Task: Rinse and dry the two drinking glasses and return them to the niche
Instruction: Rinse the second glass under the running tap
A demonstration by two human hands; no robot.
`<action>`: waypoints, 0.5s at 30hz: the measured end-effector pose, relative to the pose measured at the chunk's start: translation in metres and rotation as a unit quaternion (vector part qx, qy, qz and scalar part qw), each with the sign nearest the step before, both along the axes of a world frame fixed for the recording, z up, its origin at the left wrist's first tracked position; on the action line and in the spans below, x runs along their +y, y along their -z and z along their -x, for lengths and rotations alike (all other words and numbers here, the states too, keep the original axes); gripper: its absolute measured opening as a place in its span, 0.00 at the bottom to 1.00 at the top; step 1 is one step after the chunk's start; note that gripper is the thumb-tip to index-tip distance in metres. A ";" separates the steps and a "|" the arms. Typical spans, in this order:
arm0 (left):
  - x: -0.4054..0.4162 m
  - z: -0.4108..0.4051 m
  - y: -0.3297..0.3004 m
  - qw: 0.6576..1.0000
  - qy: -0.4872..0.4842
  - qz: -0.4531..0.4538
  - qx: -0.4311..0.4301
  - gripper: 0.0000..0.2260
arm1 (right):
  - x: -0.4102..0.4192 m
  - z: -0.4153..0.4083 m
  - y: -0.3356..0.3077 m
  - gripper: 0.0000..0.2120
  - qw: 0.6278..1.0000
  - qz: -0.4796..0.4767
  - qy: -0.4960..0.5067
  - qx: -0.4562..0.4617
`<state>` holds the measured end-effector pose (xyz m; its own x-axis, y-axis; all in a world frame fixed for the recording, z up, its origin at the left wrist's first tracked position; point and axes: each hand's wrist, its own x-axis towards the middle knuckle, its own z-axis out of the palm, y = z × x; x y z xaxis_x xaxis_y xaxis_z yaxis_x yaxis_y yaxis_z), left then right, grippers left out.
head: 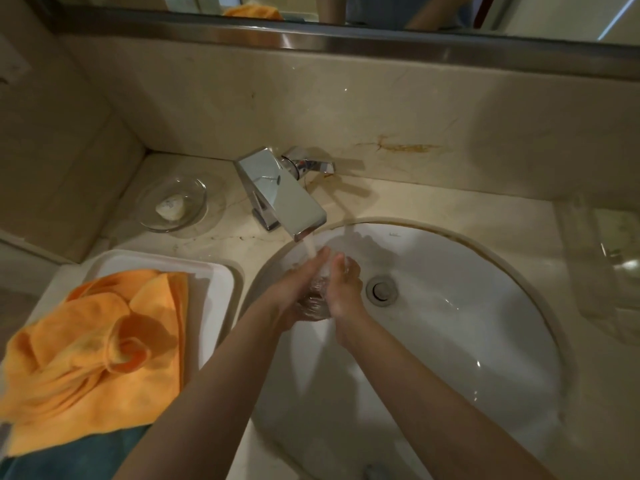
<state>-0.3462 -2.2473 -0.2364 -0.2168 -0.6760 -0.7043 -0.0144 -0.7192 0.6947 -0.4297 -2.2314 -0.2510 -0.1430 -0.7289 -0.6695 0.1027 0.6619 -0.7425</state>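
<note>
Drinking glass (316, 301) sits between both hands over the sink basin (467, 323), under the water stream (310, 245) from the faucet (277, 192). Long axis runs roughly from the wrists toward the fingertips, away from the person; which end is the mouth is too blurred to tell. Left hand (298, 289) cups the glass from the left, its fingers (320, 259) pressed together and extended, tips right in the stream. Right hand (341, 289) holds the right side, fingers curled round it. Drain (382, 291) lies just right of the right hand, apart from it. Open basin room right of and nearer than the fingers. Basin rim close on the left of the left hand; past it on the worktop (433, 202) a white tray (221, 289) with an orange cloth (104, 348). Glass soap dish (172, 204) beyond the fingers, left of the faucet.
</note>
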 end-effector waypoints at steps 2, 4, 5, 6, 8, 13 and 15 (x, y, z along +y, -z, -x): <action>0.001 0.003 0.003 0.999 -0.034 0.004 -0.001 0.22 | -0.001 -0.005 -0.003 0.25 0.998 0.051 -0.017 0.042; 0.003 0.004 0.002 0.998 -0.070 0.007 -0.002 0.20 | -0.001 -0.010 -0.003 0.25 0.990 0.112 -0.049 0.075; 0.002 0.005 0.002 0.996 -0.085 0.015 0.003 0.18 | 0.002 -0.012 -0.002 0.25 0.981 0.138 -0.084 0.109; 0.000 0.004 0.002 0.995 -0.097 0.021 0.007 0.17 | 0.005 -0.014 -0.003 0.24 0.966 0.162 -0.135 0.151; -0.003 0.002 -0.005 0.992 -0.129 0.008 0.013 0.18 | 0.012 -0.016 -0.001 0.24 0.931 0.192 -0.226 0.215; -0.001 0.000 0.003 0.992 -0.126 0.001 0.027 0.23 | 0.002 -0.008 -0.004 0.25 0.970 0.176 -0.129 0.109; 0.005 0.005 0.002 0.994 -0.105 0.012 0.036 0.25 | -0.011 0.001 -0.009 0.27 0.996 0.072 -0.050 0.034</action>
<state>-0.3508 -2.2423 -0.2388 -0.1175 -0.7275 -0.6760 0.1849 -0.6848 0.7049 -0.4309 -2.2425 -0.2420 -0.1056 -0.8300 -0.5476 -0.0118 0.5517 -0.8340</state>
